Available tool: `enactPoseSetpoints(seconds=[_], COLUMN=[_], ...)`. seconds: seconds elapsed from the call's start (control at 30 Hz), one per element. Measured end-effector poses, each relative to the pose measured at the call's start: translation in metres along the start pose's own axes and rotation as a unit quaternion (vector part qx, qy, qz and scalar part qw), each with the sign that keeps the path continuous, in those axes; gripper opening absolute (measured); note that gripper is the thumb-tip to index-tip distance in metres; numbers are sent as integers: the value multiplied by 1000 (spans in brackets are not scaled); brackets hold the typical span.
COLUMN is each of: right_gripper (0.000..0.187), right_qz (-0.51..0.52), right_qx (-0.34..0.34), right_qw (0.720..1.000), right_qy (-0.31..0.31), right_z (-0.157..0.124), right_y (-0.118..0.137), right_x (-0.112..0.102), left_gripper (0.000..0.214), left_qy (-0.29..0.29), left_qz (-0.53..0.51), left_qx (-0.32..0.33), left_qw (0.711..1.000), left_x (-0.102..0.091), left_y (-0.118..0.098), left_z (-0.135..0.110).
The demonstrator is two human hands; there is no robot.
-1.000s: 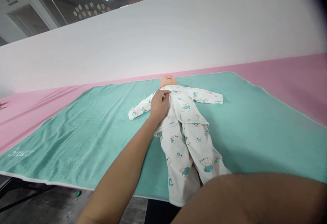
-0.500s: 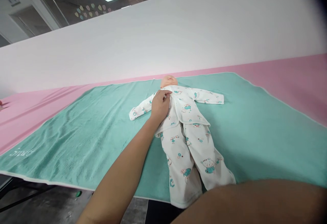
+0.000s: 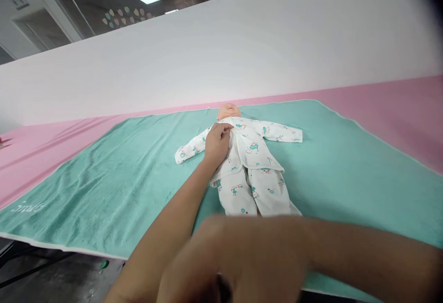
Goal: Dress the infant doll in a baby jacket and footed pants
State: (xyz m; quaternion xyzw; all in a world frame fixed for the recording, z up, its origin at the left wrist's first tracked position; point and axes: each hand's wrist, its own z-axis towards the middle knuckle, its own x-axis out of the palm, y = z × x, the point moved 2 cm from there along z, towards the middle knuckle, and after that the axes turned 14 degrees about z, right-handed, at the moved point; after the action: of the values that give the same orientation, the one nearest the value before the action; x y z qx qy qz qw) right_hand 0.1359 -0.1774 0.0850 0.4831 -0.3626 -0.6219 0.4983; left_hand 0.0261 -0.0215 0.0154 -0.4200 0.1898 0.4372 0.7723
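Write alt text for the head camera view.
A person's left hand rests on the chest of a baby doll in white pyjamas, fingers at the shirt's front edge. The doll lies face up on a teal towel over a pink cover; the right hand blurs the foreground.

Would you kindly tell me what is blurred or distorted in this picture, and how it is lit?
Head view: the right hand, close to the lens, is smeared by blur; the left hand on the doll is sharp; the light is even, with a dark corner top right.
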Motion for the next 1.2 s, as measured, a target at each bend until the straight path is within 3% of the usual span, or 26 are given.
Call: enactPoseSetpoints(seconds=[0.07, 0.1, 0.17, 0.23, 0.3, 0.4, 0.6, 0.8, 1.03, 1.2], right_gripper=[24, 25, 29, 30, 29, 26, 33, 15, 7, 5], right_qz=[-104, -172, -327, -454, -499, -500, -538, -560, -516, -496], right_qx=[2, 11, 26, 53, 88, 115, 134, 182, 154, 135], right_qw=[982, 955, 859, 765, 728, 713, 697, 647, 674, 693], right_qy=[-157, -243, -393, -454, -461, -478, -455, -484, -505, -507], right_z=[-7, -14, -36, -59, -77, -84, -61, -55, -62, -64], right_y=[-11, -20, -40, -60, -76, -84, -82, -88, -89, -89], right_x=[-27, -43, -76, -102, -118, -122, -104, -103, -110, -109], left_gripper=[21, 20, 19, 19, 20, 21, 18, 16, 18, 12], left_qy=[-1, -2, -4, -6, -9, -7, 27, 37, 128, 187], left_qz=[-13, -20, -30, -27, -14, -1, -21, -28, -35, -26], left_qx=[1, 2, 7, 15, 22, 37, 23, 26, 90, 75], left_qw=[1000, 1000, 1000, 1000, 1000, 999, 999, 999, 987, 979], left_x=[0, 0, 0, 0, -2, -5, -8, -10, -23, -31], left_y=[1, 1, 1, 1, 0, -2, -6, -7, -11, -14], left_z=[-1, -1, -1, -1, -1, -2, -6, -13, -20, -17])
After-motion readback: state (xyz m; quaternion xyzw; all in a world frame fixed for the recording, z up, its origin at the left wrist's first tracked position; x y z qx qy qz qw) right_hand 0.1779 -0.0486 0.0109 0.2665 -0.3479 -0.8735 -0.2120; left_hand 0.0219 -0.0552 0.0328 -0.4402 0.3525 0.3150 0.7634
